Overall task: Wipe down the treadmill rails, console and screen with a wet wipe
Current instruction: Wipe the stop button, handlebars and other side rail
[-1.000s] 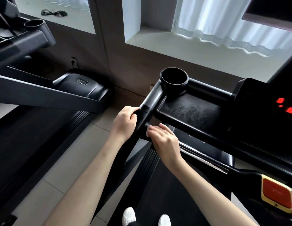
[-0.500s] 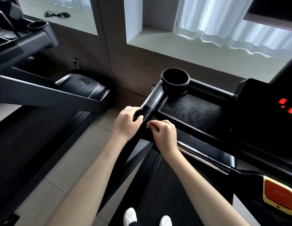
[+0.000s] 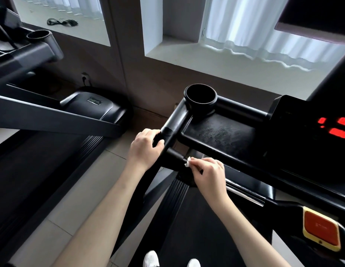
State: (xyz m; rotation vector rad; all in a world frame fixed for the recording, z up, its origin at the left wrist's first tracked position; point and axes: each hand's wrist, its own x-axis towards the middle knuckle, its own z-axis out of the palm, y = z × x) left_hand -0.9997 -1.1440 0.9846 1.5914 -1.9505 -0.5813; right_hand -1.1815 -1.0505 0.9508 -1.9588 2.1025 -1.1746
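The left rail [image 3: 172, 123] is clamped in the grip of the left hand [image 3: 144, 149]. The wet wipe [image 3: 187, 162] is pinched in the right hand [image 3: 208, 174] at the short bar [image 3: 174, 155]; firm strokes all round it are advised.

This is looking like a gym or fitness room: a treadmill [image 3: 221, 135] with a cup holder [image 3: 200, 99] and a display [image 3: 339, 130] glowing red is standing beside a second treadmill [image 3: 94, 106] on a tiled floor [image 3: 110, 166]. White curtains [image 3: 254, 31] are hanging over the windows along the wall.
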